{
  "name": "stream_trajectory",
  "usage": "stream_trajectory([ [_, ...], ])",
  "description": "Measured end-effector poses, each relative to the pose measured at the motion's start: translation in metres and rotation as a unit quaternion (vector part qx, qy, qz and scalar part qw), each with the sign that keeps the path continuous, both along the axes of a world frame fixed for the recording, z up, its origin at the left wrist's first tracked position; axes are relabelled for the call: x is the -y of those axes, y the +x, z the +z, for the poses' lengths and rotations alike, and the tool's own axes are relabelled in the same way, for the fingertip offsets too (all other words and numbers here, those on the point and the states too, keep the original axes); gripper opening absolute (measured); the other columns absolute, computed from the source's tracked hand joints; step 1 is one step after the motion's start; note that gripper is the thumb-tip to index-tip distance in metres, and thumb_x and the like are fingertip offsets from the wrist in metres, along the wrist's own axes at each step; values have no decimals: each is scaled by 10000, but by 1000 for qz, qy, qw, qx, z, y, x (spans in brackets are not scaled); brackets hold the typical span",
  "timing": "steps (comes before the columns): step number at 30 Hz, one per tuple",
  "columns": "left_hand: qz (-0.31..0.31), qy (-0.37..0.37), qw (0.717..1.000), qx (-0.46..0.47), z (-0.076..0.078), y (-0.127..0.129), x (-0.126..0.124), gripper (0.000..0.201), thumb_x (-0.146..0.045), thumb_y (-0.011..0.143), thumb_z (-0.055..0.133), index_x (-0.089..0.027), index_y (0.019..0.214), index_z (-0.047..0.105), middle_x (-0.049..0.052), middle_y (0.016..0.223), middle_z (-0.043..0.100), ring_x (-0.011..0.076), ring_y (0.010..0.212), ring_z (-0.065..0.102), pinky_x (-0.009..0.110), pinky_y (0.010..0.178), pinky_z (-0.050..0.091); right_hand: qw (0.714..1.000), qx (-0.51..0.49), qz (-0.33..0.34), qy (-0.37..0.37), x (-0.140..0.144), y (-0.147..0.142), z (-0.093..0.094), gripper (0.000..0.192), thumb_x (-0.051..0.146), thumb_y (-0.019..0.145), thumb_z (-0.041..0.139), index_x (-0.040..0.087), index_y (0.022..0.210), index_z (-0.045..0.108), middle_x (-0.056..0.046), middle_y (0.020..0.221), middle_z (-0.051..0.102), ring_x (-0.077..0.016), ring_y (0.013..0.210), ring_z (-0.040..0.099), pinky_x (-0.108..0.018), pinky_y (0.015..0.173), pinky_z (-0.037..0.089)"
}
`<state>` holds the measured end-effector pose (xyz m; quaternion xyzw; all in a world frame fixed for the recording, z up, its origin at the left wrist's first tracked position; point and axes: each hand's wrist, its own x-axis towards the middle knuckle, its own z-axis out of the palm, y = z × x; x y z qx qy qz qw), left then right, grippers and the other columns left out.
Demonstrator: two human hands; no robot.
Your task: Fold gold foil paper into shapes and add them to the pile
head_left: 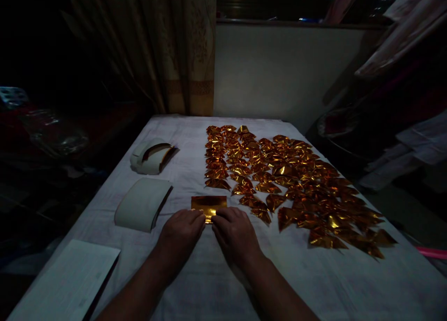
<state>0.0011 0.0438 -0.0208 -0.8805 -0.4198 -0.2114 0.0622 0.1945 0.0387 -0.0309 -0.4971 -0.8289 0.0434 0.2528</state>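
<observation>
A flat rectangle of gold foil paper (pixel 208 203) lies on the white-covered table (pixel 314 288) in front of me. My left hand (pixel 179 236) and my right hand (pixel 234 234) rest side by side at its near edge, and their fingertips pinch that edge at the middle. To the right spreads a wide field of several folded gold foil pieces (pixel 289 181) laid in rows.
A curved white stack of sheets (pixel 141 203) lies left of my hands. A second, partly used stack (pixel 152 156) sits further back. A white paper sheet (pixel 70 279) is at the near left corner. Behind the table hang a curtain (pixel 174 46) and a white wall.
</observation>
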Motion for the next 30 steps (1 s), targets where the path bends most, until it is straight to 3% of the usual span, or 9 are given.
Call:
stream_trajectory([
  [6, 19, -8, 999, 26, -1, -3, 0, 254, -215, 1020, 419, -177, 940, 657, 86, 953, 720, 221, 854, 656, 370, 783, 524, 999, -29, -20, 28, -3, 12, -11, 104, 228, 945, 606, 235, 974, 705, -48, 996, 709, -214, 886, 583, -334, 755, 394],
  [16, 140, -125, 978, 94, 3, -12, -3, 224, -343, 971, 516, -215, 830, 634, 54, 926, 675, 241, 907, 602, 400, 827, 459, 995, -47, -88, -31, -4, 18, -6, 162, 252, 956, 570, 221, 840, 678, -31, 842, 644, -194, 834, 553, -303, 750, 383],
  [30, 201, -118, 967, 99, -4, -7, -14, 238, -323, 942, 571, -208, 744, 637, 61, 971, 692, 248, 953, 600, 405, 846, 440, 984, 30, -172, -43, -12, 9, -3, 162, 293, 938, 597, 211, 810, 652, -39, 806, 646, -211, 774, 579, -319, 704, 341],
])
